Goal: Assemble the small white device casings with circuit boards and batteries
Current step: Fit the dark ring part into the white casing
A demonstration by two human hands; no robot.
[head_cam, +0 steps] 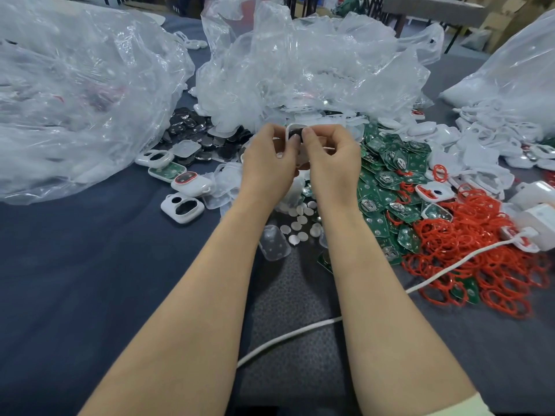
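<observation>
Both hands are raised above the worktop (pixel 75 265) and meet at centre. The left hand (pixel 267 163) and right hand (pixel 332 159) each pinch the same white casing (pixel 292 127), thumbs pressed on its near face, fingers curled behind it. A dark insert (pixel 297 134) shows in the casing's opening between the two thumb tips. Only the top edge and part of that opening are visible. The long axis cannot be told, as the fingers cover the rest. The casing is held clear of the piles, resting on nothing.

Supplies: the green circuit boards (pixel 387 175) are heaped just right of the right wrist, so the right hand is nearer for a board. Pale round discs, probably the coin batteries (pixel 300 217), lie below the hands between the forearms, about equally near to both. The red rings (pixel 468 250) lie farther right.

Judgement: the step in hand is seating the dark insert. The board pickup likely follows, a reach right and down.
</observation>
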